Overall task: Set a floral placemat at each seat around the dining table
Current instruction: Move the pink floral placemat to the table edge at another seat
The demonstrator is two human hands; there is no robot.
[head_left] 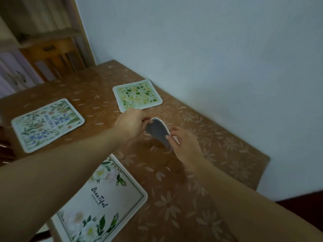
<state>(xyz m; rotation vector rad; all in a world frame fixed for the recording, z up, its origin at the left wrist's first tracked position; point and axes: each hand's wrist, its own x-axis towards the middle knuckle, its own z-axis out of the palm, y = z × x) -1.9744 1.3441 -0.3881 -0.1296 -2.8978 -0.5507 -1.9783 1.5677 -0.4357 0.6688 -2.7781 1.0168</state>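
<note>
Bare tabletop (201,172) lies open right of the hands, out to the wall-side edge. Wall (227,58) closes off the far right. Green square placemat (137,96) sits just beyond the hands; blue-flowered placemat (48,124) lies far left; white "Beautiful" placemat (104,203) fills the near edge. Chair back (56,58) stands behind the far-left corner.

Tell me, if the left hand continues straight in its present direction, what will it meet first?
Probably the green square placemat: the left hand holds the bent mat just short of its near edge, though depth is unclear.
</note>
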